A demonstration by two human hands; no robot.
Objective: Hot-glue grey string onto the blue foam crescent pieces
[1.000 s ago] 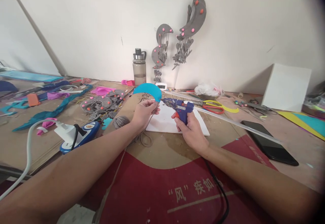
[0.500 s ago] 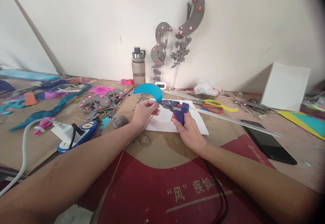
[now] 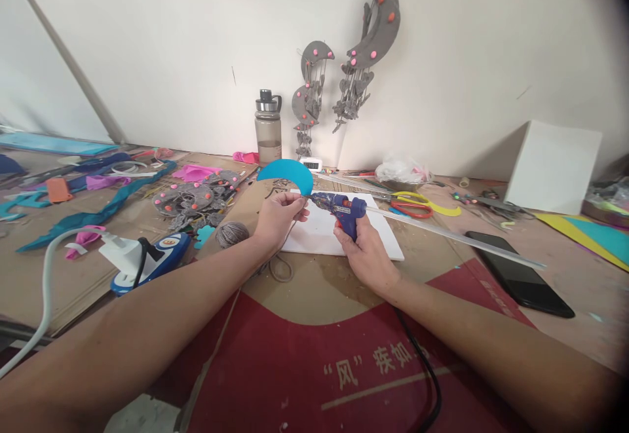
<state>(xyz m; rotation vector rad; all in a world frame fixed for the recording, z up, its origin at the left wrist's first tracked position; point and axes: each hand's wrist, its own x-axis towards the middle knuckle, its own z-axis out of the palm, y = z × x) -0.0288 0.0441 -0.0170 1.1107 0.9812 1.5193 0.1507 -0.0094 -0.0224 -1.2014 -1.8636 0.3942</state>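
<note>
My left hand [image 3: 276, 218] pinches the lower tip of a teal crescent-shaped foam piece [image 3: 285, 172] and holds it upright above the table. My right hand [image 3: 362, 253] grips a blue glue gun [image 3: 344, 211] by its handle. The gun's nozzle points left and meets the crescent's tip by my left fingers. Both hands hover over a white sheet [image 3: 339, 233] lying on the brown table.
A grey yarn ball [image 3: 232, 234], grey crescent cut-outs with pink dots [image 3: 194, 198], a power strip [image 3: 147, 259] and teal strips lie left. A water bottle [image 3: 268, 126] stands at the wall. Scissors [image 3: 411, 204], a long ruler [image 3: 457, 240] and a black phone [image 3: 518, 282] lie right.
The glue gun nozzle has moved a little left, closer to the crescent's tip. The view shifted slightly; my left hand keeps its hold.
</note>
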